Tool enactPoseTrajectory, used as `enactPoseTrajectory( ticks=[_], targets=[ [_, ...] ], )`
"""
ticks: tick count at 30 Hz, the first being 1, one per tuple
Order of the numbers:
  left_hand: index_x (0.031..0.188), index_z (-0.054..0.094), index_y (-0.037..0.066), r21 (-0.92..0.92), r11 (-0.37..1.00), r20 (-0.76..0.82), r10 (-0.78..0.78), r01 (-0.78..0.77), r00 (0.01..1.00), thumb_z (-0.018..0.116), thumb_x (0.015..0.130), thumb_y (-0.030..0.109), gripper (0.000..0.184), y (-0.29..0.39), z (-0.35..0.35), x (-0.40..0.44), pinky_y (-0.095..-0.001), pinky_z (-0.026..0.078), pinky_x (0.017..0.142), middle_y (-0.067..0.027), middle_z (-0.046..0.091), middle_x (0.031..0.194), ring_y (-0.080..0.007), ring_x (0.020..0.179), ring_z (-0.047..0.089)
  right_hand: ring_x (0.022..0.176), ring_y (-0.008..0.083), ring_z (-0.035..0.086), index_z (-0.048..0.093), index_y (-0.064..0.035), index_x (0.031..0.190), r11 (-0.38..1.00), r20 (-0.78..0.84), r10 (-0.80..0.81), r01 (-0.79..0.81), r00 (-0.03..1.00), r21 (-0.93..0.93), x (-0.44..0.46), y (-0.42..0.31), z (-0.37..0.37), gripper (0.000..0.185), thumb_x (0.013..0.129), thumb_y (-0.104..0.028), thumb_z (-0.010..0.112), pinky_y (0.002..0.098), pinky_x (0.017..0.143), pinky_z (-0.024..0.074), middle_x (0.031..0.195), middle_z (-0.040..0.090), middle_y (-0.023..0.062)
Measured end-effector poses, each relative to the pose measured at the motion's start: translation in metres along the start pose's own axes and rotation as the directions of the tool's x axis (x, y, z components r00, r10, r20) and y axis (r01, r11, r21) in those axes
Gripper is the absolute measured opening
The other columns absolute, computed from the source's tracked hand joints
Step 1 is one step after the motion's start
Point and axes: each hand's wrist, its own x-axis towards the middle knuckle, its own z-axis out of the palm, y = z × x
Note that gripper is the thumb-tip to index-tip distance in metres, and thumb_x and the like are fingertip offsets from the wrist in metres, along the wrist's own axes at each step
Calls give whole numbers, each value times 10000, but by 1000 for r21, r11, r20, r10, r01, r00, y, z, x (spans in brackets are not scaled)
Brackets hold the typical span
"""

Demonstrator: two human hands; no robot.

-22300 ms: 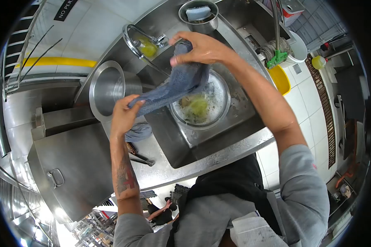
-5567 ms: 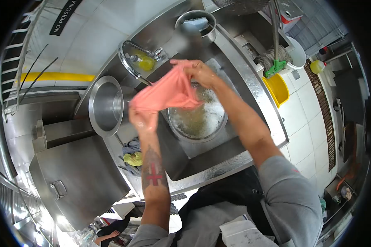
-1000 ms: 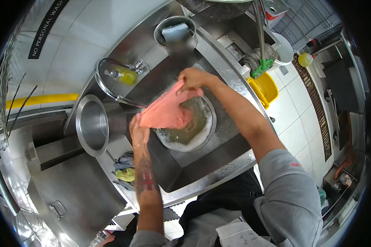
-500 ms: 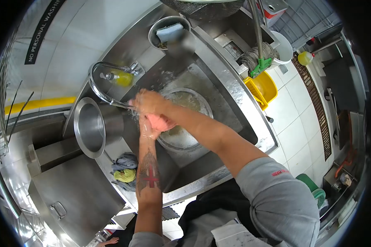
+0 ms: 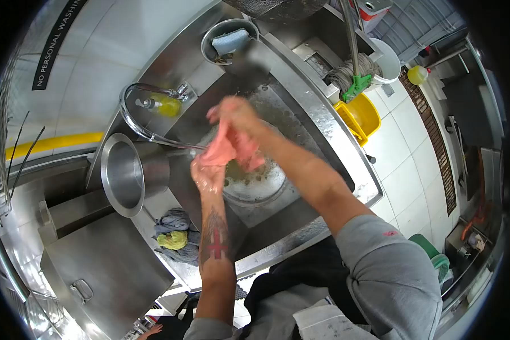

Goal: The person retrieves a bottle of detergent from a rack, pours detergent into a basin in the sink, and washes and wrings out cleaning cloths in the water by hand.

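Note:
A wet pink cloth (image 5: pixel 232 148) hangs stretched between my two hands above the sink. My left hand (image 5: pixel 208 174), wet and close to the faucet spout (image 5: pixel 178 144), is closed on the cloth's lower left side. Farther up, my right hand (image 5: pixel 238 115) grips the top of the cloth and is slightly blurred. Beneath the cloth a round metal pot (image 5: pixel 266 197) with cloudy, foamy water sits in the steel sink (image 5: pixel 306 107). My hands and the cloth hide part of the pot's rim.
Behind the faucet stands a bottle of yellow liquid (image 5: pixel 167 105). A steel bowl (image 5: pixel 123 175) and grey and yellow rags (image 5: pixel 174 240) lie left of the sink. A metal pot (image 5: pixel 209 51) holds a blue cloth. A yellow mop bucket (image 5: pixel 364 119) stands right.
My right hand has moved up and right from the faucet spout, away from my left hand. The cloth, bunched before, is now spread between them.

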Motion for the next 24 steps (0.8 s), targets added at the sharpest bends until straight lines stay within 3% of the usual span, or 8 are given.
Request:
enactPoseTrajectory(
  ticks=[5,9,11,12,16,18,23,24],
  targets=[
    [1293,559,-10,-33,968,-369,-245,251,897,561,962,283,442,-13,42,16,-431,494,1020,-141,661,1202,-272,1146,620,755,329,694,716,-53,778,458,448,46,380,893,-804,-52,42,59,326,819,-366,633,429,762,558,786,708,203],
    [1321,546,23,-61,951,-584,-282,304,762,534,1009,266,396,11,34,10,-351,518,974,-108,665,1189,-214,1040,659,873,393,711,769,-64,895,60,143,173,134,975,-989,18,44,10,459,851,-491,604,485,847,556,911,726,234],
    [1268,589,58,291,800,-201,-485,525,851,691,939,295,418,34,5,1,-328,536,904,-139,658,1173,-228,998,664,902,396,702,752,-40,899,94,140,224,121,964,-988,42,29,1,423,845,-439,622,488,848,549,919,722,230],
    [1264,595,19,756,618,-39,-285,215,958,749,904,220,440,40,2,-9,-318,523,901,-122,669,1141,-197,984,657,930,399,693,734,-15,902,127,129,277,97,952,-987,41,23,-3,388,840,-387,640,491,849,541,926,718,227],
    [1362,531,-37,944,-13,-291,-504,330,813,772,883,170,575,94,-69,7,-328,518,901,-124,644,1219,-198,1023,639,1013,399,674,729,-8,999,68,331,533,351,778,-934,6,-43,2,390,846,-360,656,469,909,528,1042,714,224],
    [1411,492,-46,883,442,34,-396,158,918,728,913,157,588,115,-59,-4,-369,501,979,-167,605,1322,-241,1129,625,995,349,698,710,-9,1110,-114,330,682,541,653,-833,8,-63,-20,424,831,-326,668,444,896,543,1082,728,190],
    [1456,442,-21,-97,985,112,-130,141,985,553,1003,386,619,31,-4,-21,-522,320,1178,-193,487,1480,-359,1372,462,917,245,701,719,-56,1085,898,233,365,-275,901,-343,14,-4,-20,329,813,-238,682,406,861,559,1094,730,55],
    [1440,470,3,-259,942,64,-202,212,977,568,973,436,644,13,3,-12,-533,343,1161,-203,487,1462,-372,1334,489,841,261,680,725,-74,1001,867,241,130,8,962,-499,6,22,3,253,811,-236,681,402,826,551,981,705,61]
  ],
)
